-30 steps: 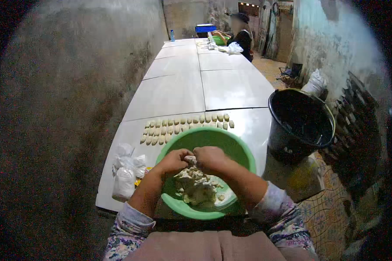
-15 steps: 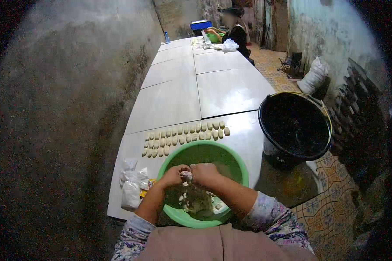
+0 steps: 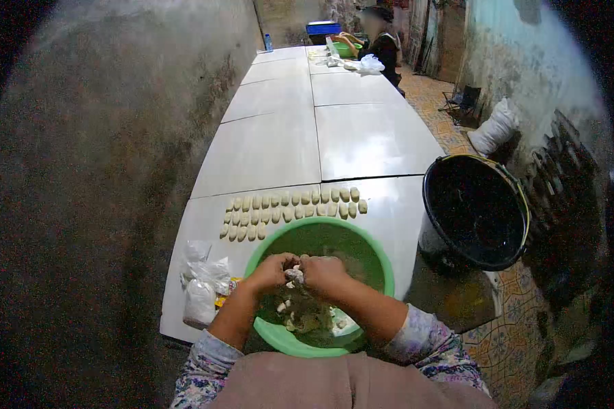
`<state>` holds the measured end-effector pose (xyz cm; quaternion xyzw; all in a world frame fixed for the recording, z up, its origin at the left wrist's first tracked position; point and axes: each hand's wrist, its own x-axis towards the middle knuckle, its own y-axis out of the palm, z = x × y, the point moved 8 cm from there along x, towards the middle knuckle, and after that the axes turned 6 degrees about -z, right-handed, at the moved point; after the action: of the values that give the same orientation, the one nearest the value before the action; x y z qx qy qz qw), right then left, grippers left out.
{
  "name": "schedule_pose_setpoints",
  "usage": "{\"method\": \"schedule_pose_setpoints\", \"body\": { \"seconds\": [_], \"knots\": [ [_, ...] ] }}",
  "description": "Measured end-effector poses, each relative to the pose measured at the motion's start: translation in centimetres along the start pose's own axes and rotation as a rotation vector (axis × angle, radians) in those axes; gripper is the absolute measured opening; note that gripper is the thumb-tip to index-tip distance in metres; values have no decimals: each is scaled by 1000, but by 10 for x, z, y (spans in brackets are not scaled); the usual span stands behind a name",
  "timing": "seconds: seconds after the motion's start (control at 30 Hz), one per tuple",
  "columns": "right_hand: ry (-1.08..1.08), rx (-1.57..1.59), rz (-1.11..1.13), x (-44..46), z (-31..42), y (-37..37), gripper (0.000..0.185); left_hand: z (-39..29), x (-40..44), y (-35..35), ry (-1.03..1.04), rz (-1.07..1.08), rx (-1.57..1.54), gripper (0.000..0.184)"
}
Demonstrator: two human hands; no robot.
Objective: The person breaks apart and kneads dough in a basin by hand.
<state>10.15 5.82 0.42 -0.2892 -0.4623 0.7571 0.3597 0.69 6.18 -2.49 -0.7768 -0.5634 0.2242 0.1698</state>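
A green basin (image 3: 383, 255) stands at the near end of the white table, with a crumbly, floury dough mass (image 3: 310, 319) low inside it. Over the basin, my left hand (image 3: 274, 270) and my right hand (image 3: 323, 273) meet, fingers curled round a small whitish lump of dough (image 3: 294, 275) between them. Some of the fingertips are hidden. Just beyond the basin, several small oval dough pieces (image 3: 275, 215) lie in rows on the table.
Tied plastic bags of white powder (image 3: 200, 300) and a yellow packet (image 3: 221, 300) sit left of the basin. A large black bucket (image 3: 474, 211) stands at the right. Another person (image 3: 383, 51) works at the far end of the table (image 3: 273, 146).
The camera view has shifted and tilted. Both hands remain together over the basin, holding a dough lump, with small finger movements. The dough mass below looks darker than a second ago.
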Motion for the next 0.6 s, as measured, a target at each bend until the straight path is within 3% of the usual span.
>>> {"method": "schedule_pose_setpoints", "body": {
  "seconds": [0.1,0.2,0.33,0.43,0.5,0.6],
  "knots": [
    [-34,-7,-19,1,2,-3,27,0,1,0,-29,33,-5,58],
    [-45,7,-46,2,0,-4,25,-6,1,1,-37,4,-135,46],
    [-24,37,-39,0,2,-15,27,-2,2,0,-101,6,-171,45],
    [-53,77,1,1,1,-11,29,4,9,-1,-8,6,8,45],
    [-45,65,-8,6,-3,-4,31,16,9,6,-126,22,-238,47],
    [-28,80,-23,5,-5,-3,30,6,9,2,9,-1,-40,46]
  ]
}}
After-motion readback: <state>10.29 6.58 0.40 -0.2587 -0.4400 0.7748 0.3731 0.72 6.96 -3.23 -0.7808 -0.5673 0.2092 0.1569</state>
